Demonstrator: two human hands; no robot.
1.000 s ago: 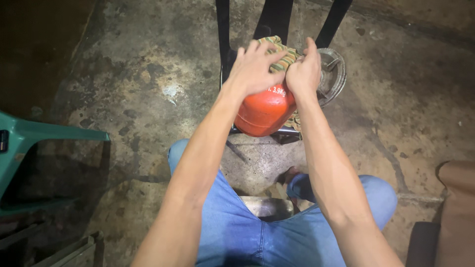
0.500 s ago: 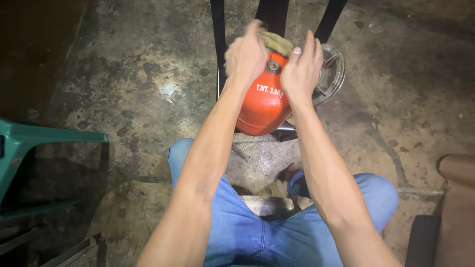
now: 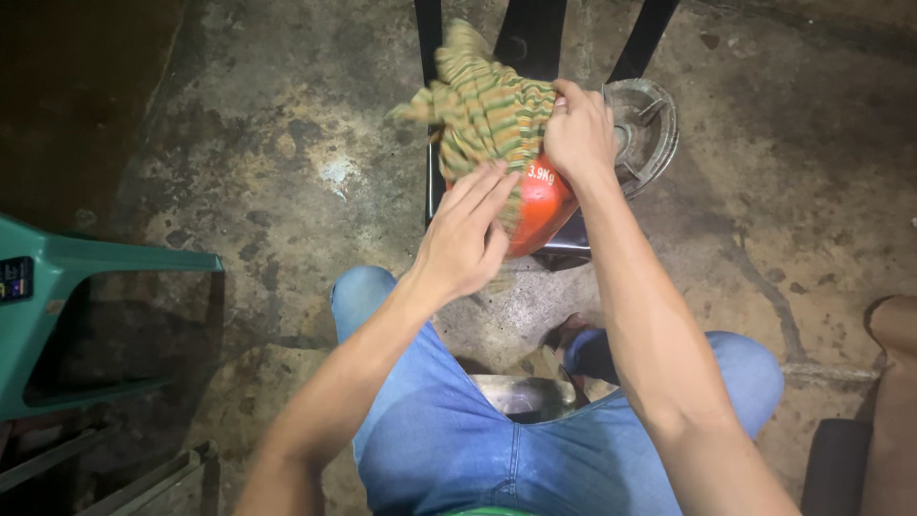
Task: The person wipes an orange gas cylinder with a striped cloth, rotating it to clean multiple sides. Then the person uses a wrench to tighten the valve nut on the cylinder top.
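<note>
A small orange gas cylinder (image 3: pixel 542 212) lies tilted on a dark metal stand in front of my knees. A green-and-orange striped cloth (image 3: pixel 487 110) is draped over its upper end, hiding the valve. My right hand (image 3: pixel 579 129) grips the cloth's right edge at the top of the cylinder. Lower down, my left hand (image 3: pixel 463 239) has its fingers spread flat against the cylinder's left side, touching the cloth's lower edge.
A round metal burner ring (image 3: pixel 650 129) sits just right of the cylinder. Black stand legs (image 3: pixel 531 33) rise behind it. A green plastic chair (image 3: pixel 67 315) stands at the left. The floor is stained concrete (image 3: pixel 287 172). A brown object (image 3: pixel 893 382) is at the right edge.
The cloth was bunched behind the cylinder with the valve bare; now it is spread over the top. My left hand dropped from the top to the cylinder's lower left side.
</note>
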